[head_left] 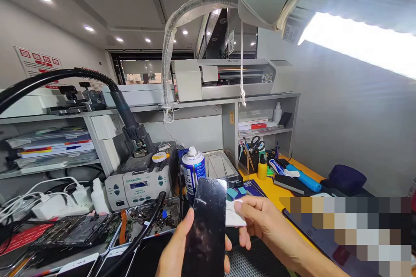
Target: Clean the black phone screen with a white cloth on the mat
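Note:
Upright in front of me is a black smartphone [206, 225], its dark glossy face toward me with specks and smudges near the top. My left hand [175, 246] grips it low down, thumb along the left edge and fingertips showing at the right edge. Beside the phone's right edge, my right hand [260, 220] pinches a white wipe [234, 214] between thumb and fingers. Part of the wipe is hidden behind the phone, so I cannot tell whether it touches the back. A blue and white spray can [194, 169] stands just behind the phone.
A grey soldering or hot-air station [139, 184] sits at left, near opened devices and circuit boards [78, 229]. A black hose [139, 240] crosses there. Overhead hangs a bright lamp [351, 30]. Scissors [258, 143] and a yellow bottle [261, 168] stand at right. Part of the lower right is pixelated.

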Tool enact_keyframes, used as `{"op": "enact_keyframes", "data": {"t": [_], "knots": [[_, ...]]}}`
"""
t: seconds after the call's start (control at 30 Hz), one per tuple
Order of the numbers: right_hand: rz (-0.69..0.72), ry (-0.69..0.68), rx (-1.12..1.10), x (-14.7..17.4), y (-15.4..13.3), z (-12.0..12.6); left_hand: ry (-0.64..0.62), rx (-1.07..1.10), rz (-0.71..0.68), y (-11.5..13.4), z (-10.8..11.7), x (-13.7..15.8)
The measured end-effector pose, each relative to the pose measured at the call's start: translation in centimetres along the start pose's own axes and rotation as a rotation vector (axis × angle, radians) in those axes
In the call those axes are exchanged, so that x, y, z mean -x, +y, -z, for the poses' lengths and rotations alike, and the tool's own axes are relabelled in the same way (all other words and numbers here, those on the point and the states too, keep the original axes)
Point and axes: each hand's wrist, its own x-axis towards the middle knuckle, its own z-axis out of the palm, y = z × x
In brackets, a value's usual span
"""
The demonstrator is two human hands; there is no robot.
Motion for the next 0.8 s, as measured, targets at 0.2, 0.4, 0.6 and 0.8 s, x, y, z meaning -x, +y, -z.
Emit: {"op": "enact_keyframes", "data": {"t": [0.2,0.4,0.6,0.8], "knots": [[-0.083,-0.043,-0.094,0.0,-0.1,0.1,-0.034,0.001,0.049,0.2,0.5,-0.4],[-0.118,-0.077,-0.185,-0.1,-0.8,0.4,0.073,0.037,-0.036,0.2,-0.5,0.3],[-0.120,-0.144,-0.163,0.1,-0.9,0.3,0.028,0.033,-0.002,0.3,-0.4,0.1],[-0.029,-0.066,-0.102,0.3,-0.6,0.1,-0.014,0.064,0.010,0.4,-0.1,-0.2]]}}
